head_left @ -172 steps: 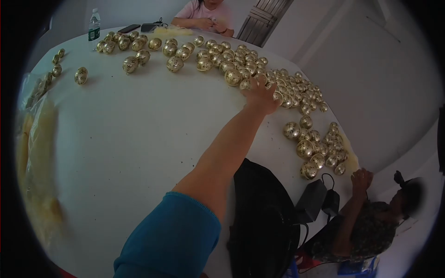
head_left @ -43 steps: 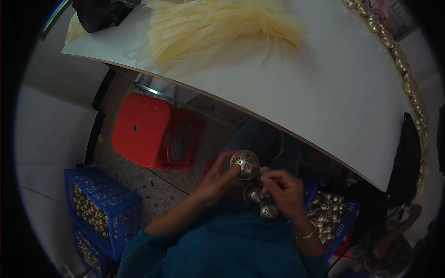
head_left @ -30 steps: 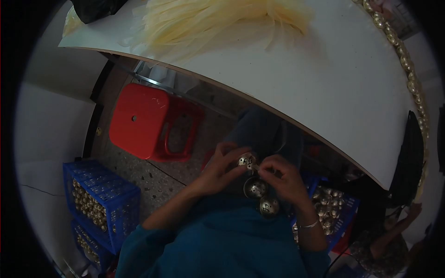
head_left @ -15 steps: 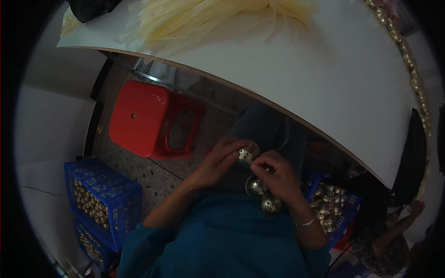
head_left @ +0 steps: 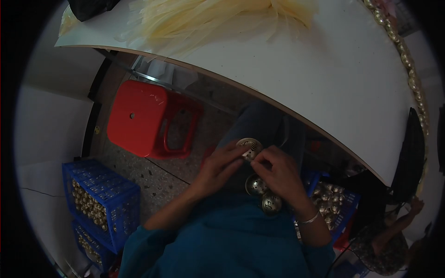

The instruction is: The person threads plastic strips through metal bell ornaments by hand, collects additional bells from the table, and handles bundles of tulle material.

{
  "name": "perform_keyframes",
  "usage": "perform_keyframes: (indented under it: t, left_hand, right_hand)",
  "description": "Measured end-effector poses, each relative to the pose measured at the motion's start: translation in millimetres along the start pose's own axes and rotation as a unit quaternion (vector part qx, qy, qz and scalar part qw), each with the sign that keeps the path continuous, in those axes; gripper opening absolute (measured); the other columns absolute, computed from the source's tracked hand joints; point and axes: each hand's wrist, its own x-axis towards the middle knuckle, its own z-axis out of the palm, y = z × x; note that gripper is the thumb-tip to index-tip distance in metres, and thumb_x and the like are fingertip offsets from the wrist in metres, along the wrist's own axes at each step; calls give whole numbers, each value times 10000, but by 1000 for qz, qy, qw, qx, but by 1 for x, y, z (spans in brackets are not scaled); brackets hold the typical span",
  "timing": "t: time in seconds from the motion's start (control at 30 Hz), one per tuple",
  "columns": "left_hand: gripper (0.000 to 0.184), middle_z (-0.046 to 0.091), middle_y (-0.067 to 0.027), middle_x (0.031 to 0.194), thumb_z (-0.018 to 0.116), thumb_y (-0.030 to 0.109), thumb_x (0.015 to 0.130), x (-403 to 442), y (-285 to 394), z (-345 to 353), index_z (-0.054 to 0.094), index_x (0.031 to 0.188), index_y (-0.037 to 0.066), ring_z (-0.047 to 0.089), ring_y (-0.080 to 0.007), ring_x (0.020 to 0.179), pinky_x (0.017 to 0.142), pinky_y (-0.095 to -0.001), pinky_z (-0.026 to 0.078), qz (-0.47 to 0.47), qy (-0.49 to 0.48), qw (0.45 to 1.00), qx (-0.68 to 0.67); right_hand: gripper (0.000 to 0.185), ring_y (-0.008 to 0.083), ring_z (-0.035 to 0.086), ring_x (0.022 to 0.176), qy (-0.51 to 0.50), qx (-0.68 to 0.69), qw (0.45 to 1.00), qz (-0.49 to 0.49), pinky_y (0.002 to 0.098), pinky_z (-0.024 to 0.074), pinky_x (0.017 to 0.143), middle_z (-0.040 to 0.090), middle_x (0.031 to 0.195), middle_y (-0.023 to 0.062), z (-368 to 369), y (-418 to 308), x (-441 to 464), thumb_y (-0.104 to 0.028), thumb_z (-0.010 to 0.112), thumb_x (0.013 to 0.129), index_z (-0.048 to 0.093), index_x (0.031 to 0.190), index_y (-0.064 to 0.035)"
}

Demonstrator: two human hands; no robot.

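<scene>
Above my lap, my left hand [head_left: 218, 169] grips the side of a shiny patterned gold ball [head_left: 249, 148], fingers across its top. My right hand [head_left: 276, 172], wearing a silver bangle on its wrist, pinches at the ball's lower right edge; what lies between its fingertips is too small to make out. Two more balls hang below: a dotted one [head_left: 256, 184] beside my right fingers, and a ball with dark lettering [head_left: 271, 203] under it, near the teal shirt.
Pale yellow ribbons [head_left: 208, 21] lie on the white table [head_left: 324, 92], with a row of gold balls [head_left: 407, 62] along its far edge. A red stool [head_left: 136, 118] stands left. Blue crates [head_left: 99, 185] of balls flank me. Another person's arm [head_left: 398, 227] shows at right.
Since the oldest frame, the view has swung from the tabletop down to my lap. Over the last second, the held ball has turned and shifted slightly up; both hands stay on it.
</scene>
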Motion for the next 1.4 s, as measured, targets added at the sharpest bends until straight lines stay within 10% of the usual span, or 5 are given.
perform_keyframes:
  t: [0.57,0.63,0.83,1.03,1.4]
  left_hand:
    - [82,525,-103,1081,567,23,765,15,9,17,543,840,44,483,-230,993,844,-318,387,58,124,986,94]
    - [107,528,-106,1063,551,8,768,12,8,18,528,863,52,496,-234,967,842,-326,383,41,119,990,68]
    - [64,514,-125,1052,525,27,811,3,41,8,513,874,31,504,-166,902,720,-257,424,10,119,993,-22]
    - [148,546,-96,990,600,-5,734,7,111,4,529,853,48,491,-197,877,691,-265,415,153,-3,981,121]
    - [197,599,-66,905,674,24,639,18,122,15,571,802,65,502,-208,782,650,-291,406,395,-69,863,308]
  right_hand:
    - [173,216,576,652,-23,-19,1000,2,321,448,590,556,705,77,-8,15,6,-209,579,778,542,742,-43]
    - [138,114,558,671,-89,287,949,98,246,445,581,568,710,51,-18,19,-2,-129,584,795,560,890,-31]
    - [450,147,587,765,-139,397,905,64,249,474,678,596,829,92,-51,32,-56,-125,574,810,394,1203,-2]
    - [549,274,348,1213,-147,656,737,-74,377,334,958,357,1294,187,-44,16,-72,-290,412,898,231,1318,13]
    - [622,240,340,1203,-191,603,774,-32,354,300,981,344,1297,158,-33,-9,-67,-448,305,908,224,1323,9]
